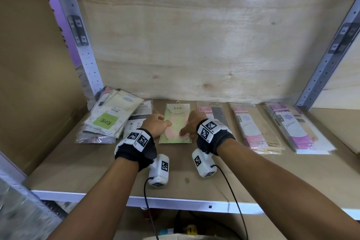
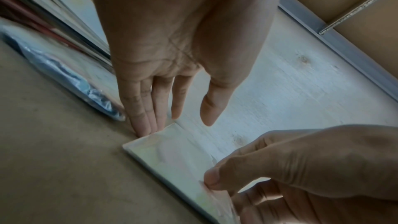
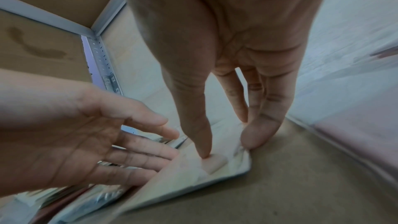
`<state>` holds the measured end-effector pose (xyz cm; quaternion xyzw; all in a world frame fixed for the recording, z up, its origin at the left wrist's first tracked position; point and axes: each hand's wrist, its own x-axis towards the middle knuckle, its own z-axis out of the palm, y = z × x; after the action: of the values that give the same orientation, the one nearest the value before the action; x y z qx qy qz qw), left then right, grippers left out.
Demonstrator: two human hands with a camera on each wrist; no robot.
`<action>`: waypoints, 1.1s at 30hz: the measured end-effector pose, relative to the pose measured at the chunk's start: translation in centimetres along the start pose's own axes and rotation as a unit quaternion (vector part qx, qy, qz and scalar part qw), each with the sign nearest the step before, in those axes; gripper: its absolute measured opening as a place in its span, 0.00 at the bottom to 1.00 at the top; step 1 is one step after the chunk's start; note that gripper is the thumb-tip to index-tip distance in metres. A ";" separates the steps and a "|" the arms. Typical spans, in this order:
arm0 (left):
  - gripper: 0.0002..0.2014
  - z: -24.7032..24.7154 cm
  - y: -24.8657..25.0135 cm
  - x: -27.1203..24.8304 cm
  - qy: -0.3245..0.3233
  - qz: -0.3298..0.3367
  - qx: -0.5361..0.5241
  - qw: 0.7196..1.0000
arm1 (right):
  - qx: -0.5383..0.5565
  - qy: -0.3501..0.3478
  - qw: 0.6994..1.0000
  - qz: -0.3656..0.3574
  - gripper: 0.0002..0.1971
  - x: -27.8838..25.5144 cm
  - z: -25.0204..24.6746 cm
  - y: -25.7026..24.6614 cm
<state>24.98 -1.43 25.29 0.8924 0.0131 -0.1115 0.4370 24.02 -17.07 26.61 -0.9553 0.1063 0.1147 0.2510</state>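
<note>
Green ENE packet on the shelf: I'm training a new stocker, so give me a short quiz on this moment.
1. True or false: the left hand wraps curled fingers round the flat green plastic ENE packet.
2. Where is the right hand thumb? A on top of the packet; B underneath it; C off it entirely.
3. Fill in: the untidy heap of clear-wrapped packets lies to the green packet's ____.
Key: 1 false, its straight fingers touch the packet's edge; 2 A; 3 left.
</note>
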 end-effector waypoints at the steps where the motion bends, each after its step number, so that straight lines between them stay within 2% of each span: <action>1: 0.22 -0.1 -0.1 -0.1 -0.002 0.002 -0.008 1.000 | -0.004 -0.001 1.000 0.001 0.21 -0.1 0.0 0.0; 4: 0.22 -0.8 -0.1 -0.5 0.001 0.013 -0.046 0.999 | -0.028 0.005 1.000 -0.002 0.23 -0.4 -0.1 0.0; 7: 0.22 -2.7 -0.2 -0.8 0.054 0.045 -0.081 0.994 | -0.032 0.054 0.997 -0.046 0.26 -0.8 -0.2 -0.8; 10: 0.14 -5.4 -0.6 -1.3 0.093 0.060 -0.146 0.983 | 0.034 0.071 0.993 -0.090 0.16 -1.1 -0.1 -2.6; 13: 0.10 -7.6 -1.4 -1.9 0.116 0.059 -0.194 0.972 | 0.107 0.014 0.990 -0.094 0.10 -0.9 0.8 -4.9; 18: 0.06 -9.7 -2.8 -2.7 0.139 0.056 -0.228 0.962 | 0.033 0.009 0.996 -0.085 0.24 1.3 4.1 -7.9; 20: 0.08 -10.2 -3.4 -2.8 0.144 0.056 -0.237 0.959 | 0.028 0.007 0.997 -0.067 0.33 2.1 5.2 -8.7; 22: 0.08 -10.6 -3.8 -3.1 0.142 0.053 -0.231 0.961 | 0.043 0.002 0.998 -0.054 0.37 2.7 6.0 -9.1; 25: 0.08 -11.0 -4.3 -3.2 0.134 0.049 -0.226 0.964 | 0.053 -0.012 0.997 -0.050 0.33 2.7 6.3 -9.0; 28: 0.07 -11.0 -4.9 -3.1 0.128 0.041 -0.245 0.960 | 0.043 -0.039 0.996 -0.066 0.13 2.9 5.9 -8.8; 30: 0.04 -10.8 -4.9 -3.2 0.112 0.028 -0.260 0.959 | 0.100 -0.060 0.992 -0.049 0.13 2.6 5.4 -8.3; 33: 0.05 -9.9 -4.5 -3.6 0.076 0.006 -0.312 0.947 | 0.230 -0.083 0.968 -0.050 0.09 1.1 4.4 -6.7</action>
<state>22.78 9.37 28.47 0.7176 0.0755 -0.0311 0.6916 26.14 -9.28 25.64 -0.8631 0.0613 0.1531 0.4773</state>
